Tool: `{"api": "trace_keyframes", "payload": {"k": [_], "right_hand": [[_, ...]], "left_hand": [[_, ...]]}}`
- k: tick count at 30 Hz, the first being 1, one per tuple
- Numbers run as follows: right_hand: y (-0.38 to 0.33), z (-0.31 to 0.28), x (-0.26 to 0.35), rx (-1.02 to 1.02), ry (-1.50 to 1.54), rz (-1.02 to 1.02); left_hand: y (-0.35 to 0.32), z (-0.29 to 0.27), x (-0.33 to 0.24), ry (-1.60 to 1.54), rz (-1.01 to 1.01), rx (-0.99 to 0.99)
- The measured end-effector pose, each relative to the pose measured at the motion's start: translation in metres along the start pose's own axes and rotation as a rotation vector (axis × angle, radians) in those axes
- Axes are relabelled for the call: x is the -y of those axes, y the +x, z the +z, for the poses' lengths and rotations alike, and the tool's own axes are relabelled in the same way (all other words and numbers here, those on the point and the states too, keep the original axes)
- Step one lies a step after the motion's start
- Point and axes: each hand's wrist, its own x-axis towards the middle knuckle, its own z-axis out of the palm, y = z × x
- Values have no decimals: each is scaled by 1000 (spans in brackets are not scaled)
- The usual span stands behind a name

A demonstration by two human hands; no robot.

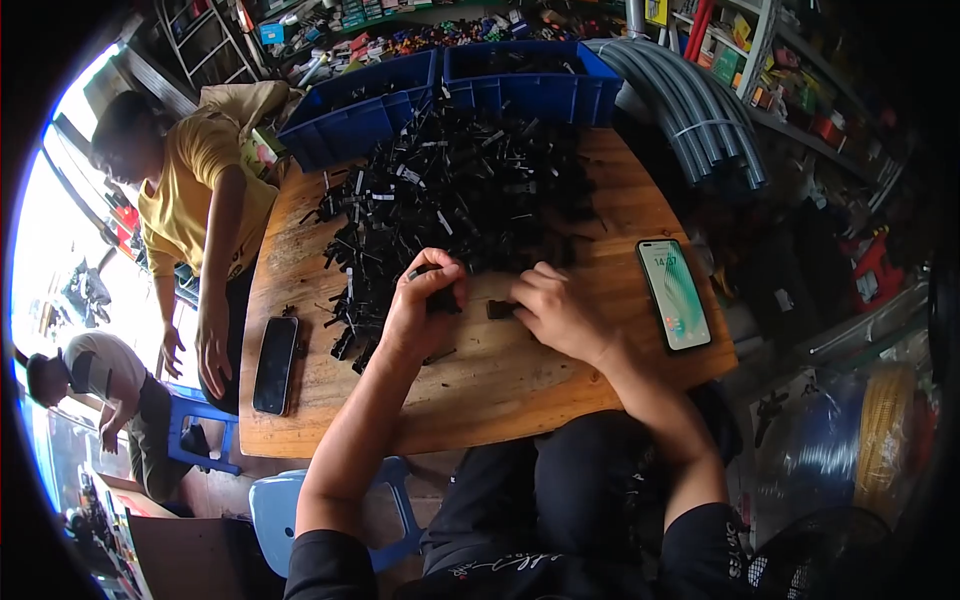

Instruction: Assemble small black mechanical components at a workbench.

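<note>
A big heap of small black plastic parts (pixel 450 190), some with pale strips on them, covers the far half of the wooden table (pixel 480 400). At the heap's near edge is my left hand (pixel 415 305), its fingers curled closed around a small black part (pixel 445 304) that they partly hide. My right hand (pixel 557 312) rests low over the bare wood beside it, fingers bent and closed. A small dark rectangular piece (pixel 499 310) shows at its fingertips, pinched there as far as I can see.
Two blue bins (pixel 540 95) stand behind the heap. One phone (pixel 274 365) lies at the table's left, a lit phone (pixel 674 295) at its right. A person in a yellow shirt (pixel 205 150) leans in from the left. Coiled grey pipes (pixel 690 110) stand at the far right.
</note>
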Motion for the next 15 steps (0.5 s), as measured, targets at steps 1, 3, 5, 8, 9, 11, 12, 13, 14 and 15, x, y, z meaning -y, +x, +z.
{"api": "trace_keyframes", "payload": {"k": [1, 3, 5, 8, 9, 11, 12, 13, 14, 15], "right_hand": [[0, -3, -3, -12, 56, 31], [4, -16, -2, -75, 209, 95], [7, -27, -1, -99, 447, 279], [7, -42, -3, -5, 761, 492], [7, -44, -4, -69, 958, 494], [6, -46, -8, -115, 1256, 512], [6, -44, -9, -108, 1254, 512], [6, -42, -11, -112, 1364, 487], [6, -41, -11, -119, 1464, 465], [9, -37, -8, -85, 1446, 478]], "left_hand": [[-1, 0, -1, 3, -3, -1], [-3, 1, -3, 124, -55, 9], [-5, 9, -3, 159, -50, -8], [-5, 15, -3, 208, -57, -20], [-5, 16, -2, 225, -71, -18], [-5, 18, 0, 327, -54, 15], [-6, 21, -1, 403, -57, 30], [-7, 25, 0, 401, -61, 23], [-6, 31, 4, 391, -66, 23], [-6, 23, 9, 410, -47, 25]]}}
